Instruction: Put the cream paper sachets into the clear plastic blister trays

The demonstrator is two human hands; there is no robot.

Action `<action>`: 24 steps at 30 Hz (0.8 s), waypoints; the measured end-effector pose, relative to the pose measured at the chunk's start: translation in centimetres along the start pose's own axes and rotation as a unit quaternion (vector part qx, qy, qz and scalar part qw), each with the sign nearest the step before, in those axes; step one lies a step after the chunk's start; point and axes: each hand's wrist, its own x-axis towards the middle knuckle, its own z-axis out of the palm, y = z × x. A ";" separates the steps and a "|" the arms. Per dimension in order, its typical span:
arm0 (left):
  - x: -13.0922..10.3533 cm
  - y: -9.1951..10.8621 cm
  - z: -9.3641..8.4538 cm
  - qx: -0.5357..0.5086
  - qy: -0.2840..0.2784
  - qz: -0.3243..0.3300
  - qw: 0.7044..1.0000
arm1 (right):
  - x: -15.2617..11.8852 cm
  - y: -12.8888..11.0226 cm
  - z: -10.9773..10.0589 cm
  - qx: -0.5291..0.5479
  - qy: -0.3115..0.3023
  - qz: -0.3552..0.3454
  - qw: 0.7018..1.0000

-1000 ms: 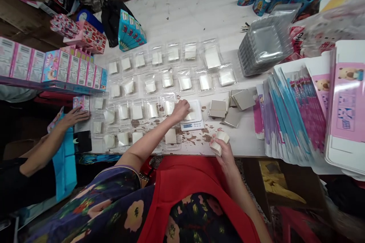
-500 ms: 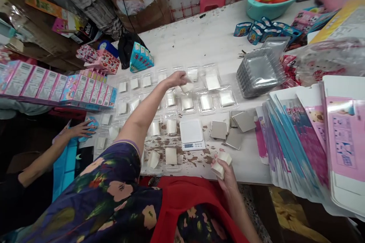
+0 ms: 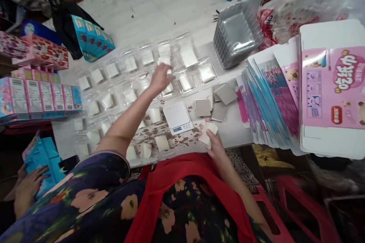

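Note:
My left hand [image 3: 162, 78] reaches over the middle of the tray rows, its fingers bent together at a thin white square [image 3: 164, 60] just beyond the fingertips. Close to the table's front edge, my right hand [image 3: 215, 144] grips a thick stack of white squares [image 3: 209, 133], thumb on top. Clear plastic trays [image 3: 196, 90] lie in rows, each bearing white squares; my left forearm hides some. Between my hands sits a white digital scale [image 3: 175, 115], its pan bare.
Grey square plates [image 3: 203, 108] lie right of the scale. Nested clear trays [image 3: 238, 34] stand behind them. Flat pink cartons [image 3: 332, 87] fan out at right. Boxed goods [image 3: 42, 95] line the left side, where another person's hand [image 3: 31, 182] touches a blue package [image 3: 47, 159].
The view has swung right and lower, so things sit further left and higher. My left hand stays over the trays with the white square. The other person's hand has moved to the blue package.

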 end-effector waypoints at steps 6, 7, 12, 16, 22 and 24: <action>-15.2 8.7 5.9 -0.338 -0.341 -0.036 0.876 | 0.7 0.8 0.9 -0.113 0.040 -0.104 0.987; -16.1 9.1 6.7 -0.362 -0.335 -0.058 0.868 | 0.7 0.8 0.9 -0.132 0.041 -0.119 0.983; -16.5 8.8 7.2 -0.449 -0.330 -0.119 0.822 | -0.1 0.4 1.0 -0.192 0.046 -0.137 0.971; -16.7 8.8 6.6 -0.480 -0.327 -0.156 0.799 | -0.8 0.2 1.2 -0.188 0.027 -0.134 0.973; -17.1 9.3 6.8 -0.485 -0.314 -0.195 0.792 | -1.3 0.0 1.6 -0.171 0.029 -0.113 0.978; -17.0 9.4 6.9 -0.492 -0.306 -0.211 0.787 | -1.3 0.1 1.4 -0.154 0.021 -0.104 0.982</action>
